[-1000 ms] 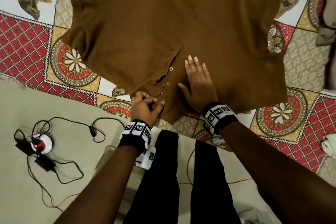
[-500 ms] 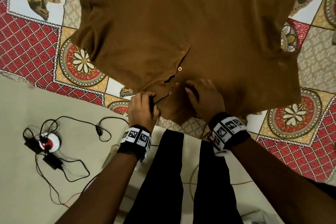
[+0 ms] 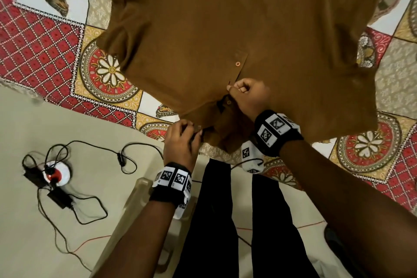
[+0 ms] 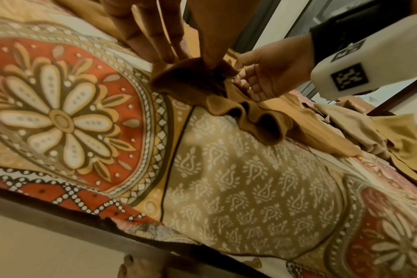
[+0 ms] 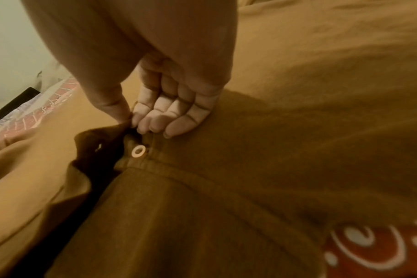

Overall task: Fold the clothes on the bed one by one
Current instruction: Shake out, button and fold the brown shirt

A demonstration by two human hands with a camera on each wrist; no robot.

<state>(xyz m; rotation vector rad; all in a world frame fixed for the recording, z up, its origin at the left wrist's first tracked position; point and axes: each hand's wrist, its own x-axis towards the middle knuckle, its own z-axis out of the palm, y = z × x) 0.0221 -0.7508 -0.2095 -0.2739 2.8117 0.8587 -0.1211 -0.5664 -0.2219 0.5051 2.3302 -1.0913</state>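
Both forearms reach forward from the person, each wrist banded. The left hand (image 3: 180,140) curls, its fingers (image 4: 155,33) pinching the brown cotton shirt's (image 3: 225,18) collar edge. The right hand (image 3: 247,97) is fisted, thumb and fingertips (image 5: 155,124) pinching its buttoned placket.

Bed (image 3: 33,52), patterned red-and-gold sheet. Brown shirt (image 3: 248,29) spread across upper centre of head view, collar at near edge. Tan cloth pieces (image 4: 345,120) at right, left-wrist view.
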